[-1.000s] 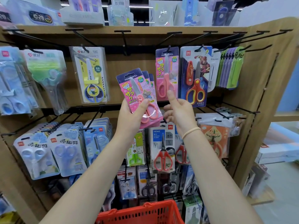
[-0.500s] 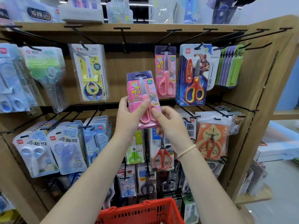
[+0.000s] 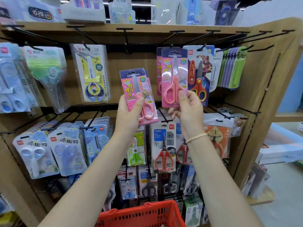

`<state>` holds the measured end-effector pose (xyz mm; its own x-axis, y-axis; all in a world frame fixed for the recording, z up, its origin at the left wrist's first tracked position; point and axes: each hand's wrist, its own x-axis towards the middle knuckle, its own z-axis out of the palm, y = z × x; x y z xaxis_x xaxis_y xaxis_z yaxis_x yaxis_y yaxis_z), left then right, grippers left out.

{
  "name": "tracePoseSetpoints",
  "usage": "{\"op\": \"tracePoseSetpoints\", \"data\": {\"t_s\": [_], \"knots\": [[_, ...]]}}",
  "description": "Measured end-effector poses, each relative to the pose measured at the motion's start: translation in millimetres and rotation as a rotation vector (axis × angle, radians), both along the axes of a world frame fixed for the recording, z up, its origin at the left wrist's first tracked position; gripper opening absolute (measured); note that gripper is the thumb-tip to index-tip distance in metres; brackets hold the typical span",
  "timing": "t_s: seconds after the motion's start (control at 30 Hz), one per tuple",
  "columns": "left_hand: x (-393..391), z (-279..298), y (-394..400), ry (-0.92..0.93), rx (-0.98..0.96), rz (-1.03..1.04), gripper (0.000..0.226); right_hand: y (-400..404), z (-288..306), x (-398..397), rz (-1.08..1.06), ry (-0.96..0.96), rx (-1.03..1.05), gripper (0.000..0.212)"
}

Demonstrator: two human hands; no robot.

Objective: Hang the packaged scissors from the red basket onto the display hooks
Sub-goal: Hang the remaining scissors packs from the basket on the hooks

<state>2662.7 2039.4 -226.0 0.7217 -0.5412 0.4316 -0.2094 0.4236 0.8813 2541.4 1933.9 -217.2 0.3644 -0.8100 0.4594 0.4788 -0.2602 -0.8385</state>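
Note:
My left hand (image 3: 129, 112) grips a small stack of pink packaged scissors (image 3: 136, 89) by its lower half, held upright in front of the rack. My right hand (image 3: 188, 108) pinches the bottom of one pink scissors pack (image 3: 174, 76), raised up against the top row. Its upper edge lies just under a black display hook (image 3: 171, 45), in front of a matching pink pack (image 3: 158, 69) hanging there. Whether the held pack's hole is on the hook is hidden. The red basket (image 3: 141, 213) sits at the bottom centre, below my forearms.
The wooden rack (image 3: 268, 89) carries rows of black hooks. Yellow scissors pack (image 3: 91, 72) hangs left, a red-and-blue character pack (image 3: 200, 74) and green-purple packs (image 3: 232, 68) hang right. Blue scissors packs (image 3: 65, 149) and red-handled shears (image 3: 164, 148) fill the lower row. A bare hook (image 3: 126, 38) juts out above.
My right hand has taken one pink pack off the stack and lifted it up and right to the top-row hook. My left hand stayed put with the rest of the stack.

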Motion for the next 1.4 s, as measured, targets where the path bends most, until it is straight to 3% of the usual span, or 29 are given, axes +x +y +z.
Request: {"op": "tracePoseSetpoints", "data": {"t_s": [0.7, 0.93, 1.07, 1.23, 1.4], "knots": [[-4.3, 3.9, -3.7, -0.007, -0.019, -0.022, 0.016, -20.8, 20.1, 22.1, -0.079, 0.064, -0.003, 0.02], [-4.3, 2.6, -2.8, -0.001, -0.047, -0.032, 0.03, -16.4, -10.1, 16.3, -0.005, 0.147, 0.182, 0.048], [-7.4, 1.6, -5.5, -0.016, -0.058, -0.027, 0.03, -1.5, -24.3, 11.5, -0.068, 0.184, 0.085, 0.026], [-9.2, 2.6, -8.7, -0.022, -0.062, -0.028, 0.038, 18.3, -22.2, 12.9, 0.082, 0.229, -0.051, 0.027], [-7.7, 6.3, -6.6, -0.036, -0.018, -0.055, 0.032, 14.2, -21.8, 11.0, 0.09, 0.211, -0.085, 0.022]]}}
